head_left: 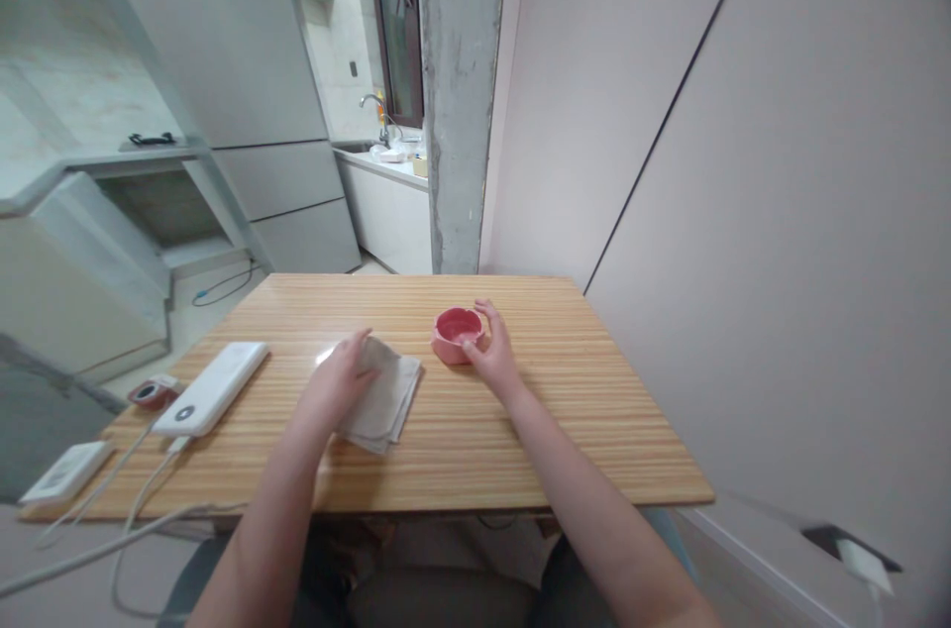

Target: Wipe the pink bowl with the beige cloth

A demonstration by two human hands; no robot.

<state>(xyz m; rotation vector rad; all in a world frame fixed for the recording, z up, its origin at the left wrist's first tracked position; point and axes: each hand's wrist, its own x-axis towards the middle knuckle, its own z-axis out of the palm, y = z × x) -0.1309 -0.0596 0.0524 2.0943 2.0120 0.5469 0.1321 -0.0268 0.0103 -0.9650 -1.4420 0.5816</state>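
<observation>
Left hand (338, 380) is lying flat and open on a folded grey cloth (386, 398) just left of the pink ashtray (456, 334), and the right hand (491, 351) has its fingers curled round the ashtray's right rim. Ashtray sits mid-counter (520, 430), chunky, matte pink, and looks empty. I'd guess wiping hasn't started, since the cloth isn't touching the ashtray.

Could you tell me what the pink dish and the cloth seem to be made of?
The pink dish looks like glazed ceramic or maybe plastic: thick, smooth rim, even colour. The cloth looks like soft woven fabric, matte grey, folded in limp layers.
</observation>
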